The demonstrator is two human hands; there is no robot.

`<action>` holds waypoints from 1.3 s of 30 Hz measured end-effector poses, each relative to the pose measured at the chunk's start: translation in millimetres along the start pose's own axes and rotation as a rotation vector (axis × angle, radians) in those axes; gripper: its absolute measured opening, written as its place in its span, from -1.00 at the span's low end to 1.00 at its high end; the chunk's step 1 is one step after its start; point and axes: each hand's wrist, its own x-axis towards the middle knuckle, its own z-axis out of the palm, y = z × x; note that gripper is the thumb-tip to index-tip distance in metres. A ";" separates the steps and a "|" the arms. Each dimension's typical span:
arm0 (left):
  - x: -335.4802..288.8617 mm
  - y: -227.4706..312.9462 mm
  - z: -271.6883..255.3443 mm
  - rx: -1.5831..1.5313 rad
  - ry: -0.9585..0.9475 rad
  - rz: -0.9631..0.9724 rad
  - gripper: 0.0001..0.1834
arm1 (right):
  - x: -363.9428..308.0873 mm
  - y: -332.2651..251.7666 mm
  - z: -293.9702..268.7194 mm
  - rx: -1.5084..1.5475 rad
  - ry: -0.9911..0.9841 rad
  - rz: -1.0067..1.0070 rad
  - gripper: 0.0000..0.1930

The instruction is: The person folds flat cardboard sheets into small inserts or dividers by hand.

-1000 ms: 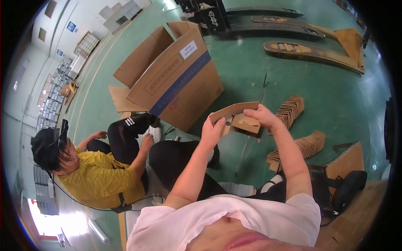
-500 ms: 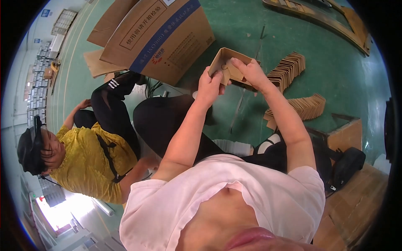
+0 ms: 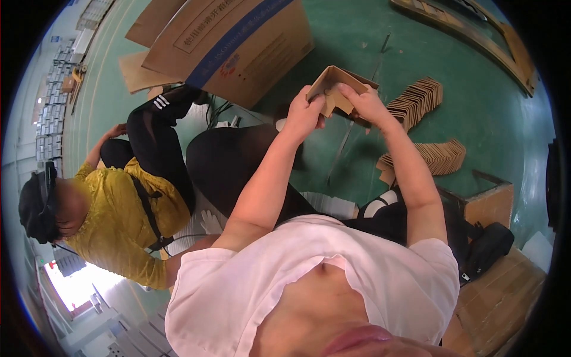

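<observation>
Head view. Holds a folded brown cardboard piece (image 3: 326, 80) between the left hand (image 3: 306, 114) and the right hand (image 3: 364, 106), above the green floor (image 3: 360, 175). Clamps the left wall of the piece in the left hand, with the thumb on the inner side and the fingers curled around the outside. Clamps the right part in the right hand, with the thumb pressed on the inner face. Faces the hollow of the piece toward the camera, with two walls meeting at a corner above and between the hands. Does not show clearly the portion covered by the right fingers.

Shows, just right of the right hand, an upper stack (image 3: 419, 102) of nested, bent cardboard pieces lying on the floor. Shows, below and right of the right hand, a lower stack (image 3: 440, 156) of similar pieces, partly covered by the right forearm. Includes, farther down and right of the right hand, a small carton (image 3: 493, 205), a black bag (image 3: 489, 245) and brown cardboard sheeting (image 3: 502, 297).

Shows, up and left of the left hand, a large carton (image 3: 270, 56) with a blue band and spread flaps. Includes, well to the left of and below the left hand, a seated co-worker (image 3: 119, 208) in a yellow top and a black cap. Shows, well up and right of the right hand, part of a yellow-edged metal frame (image 3: 516, 62).
</observation>
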 end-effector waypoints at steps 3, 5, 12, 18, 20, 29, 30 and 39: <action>9.0 -16.6 -1.5 0.143 0.060 -0.025 -0.81 | 6.1 14.2 -25.4 -0.246 -0.159 0.083 -0.59; 18.8 -40.3 -1.2 0.330 0.025 -0.013 -0.81 | 10.4 26.8 -48.5 -0.490 -0.213 -0.138 -0.67; 7.0 -64.1 25.5 0.577 -0.200 -0.153 -0.68 | 13.6 57.9 -85.3 -0.702 -0.358 0.182 -0.85; -5.1 -70.8 18.6 0.884 -0.160 0.081 -0.56 | 12.6 151.0 -131.2 -1.171 -0.118 0.078 -0.70; -15.3 -61.5 28.3 0.901 -0.283 0.099 -0.58 | 3.3 176.5 -140.9 -1.129 -0.010 0.190 -0.67; -65.4 -59.5 41.6 0.851 -0.468 0.169 -0.65 | -8.6 204.0 -124.4 -1.312 0.339 0.366 -0.71; -64.3 -59.1 41.5 0.845 -0.448 0.164 -0.65 | -9.4 201.4 -119.5 -1.321 0.324 0.350 -0.71; -53.2 -49.9 53.5 0.888 -0.521 0.189 -0.68 | -2.9 234.6 -143.8 -1.456 0.156 0.085 -0.66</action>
